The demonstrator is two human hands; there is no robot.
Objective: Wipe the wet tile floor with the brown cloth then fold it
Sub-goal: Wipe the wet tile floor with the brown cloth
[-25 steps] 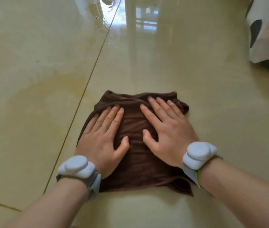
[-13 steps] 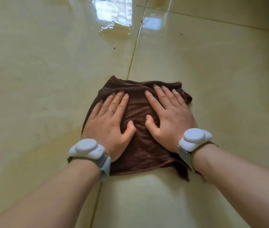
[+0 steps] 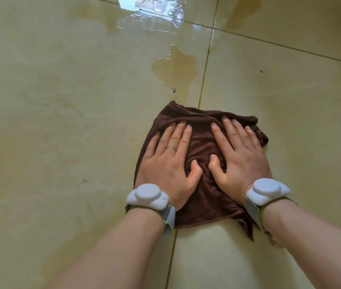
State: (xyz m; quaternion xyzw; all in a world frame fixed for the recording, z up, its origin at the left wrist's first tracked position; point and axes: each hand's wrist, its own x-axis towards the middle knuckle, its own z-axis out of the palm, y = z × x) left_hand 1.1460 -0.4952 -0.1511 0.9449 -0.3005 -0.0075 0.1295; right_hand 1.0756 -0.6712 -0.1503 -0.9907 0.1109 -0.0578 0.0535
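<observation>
L hand (image 3: 166, 163) & R hand (image 3: 241, 161) pressing brown cloth (image 3: 202, 195) flat, fingers straight, gripping nothing; puddle (image 3: 175, 67) lying beyond fingertips.

Both forearms reach forward side by side. The left hand (image 3: 168, 163) lies flat, palm down, fingers straight and slightly spread, thumb angled inward. The right hand (image 3: 240, 161) mirrors it, palm down, fingers splayed, thumb pointing toward the left thumb, the two thumbs close but apart. Both wrists sit bent back.
</observation>
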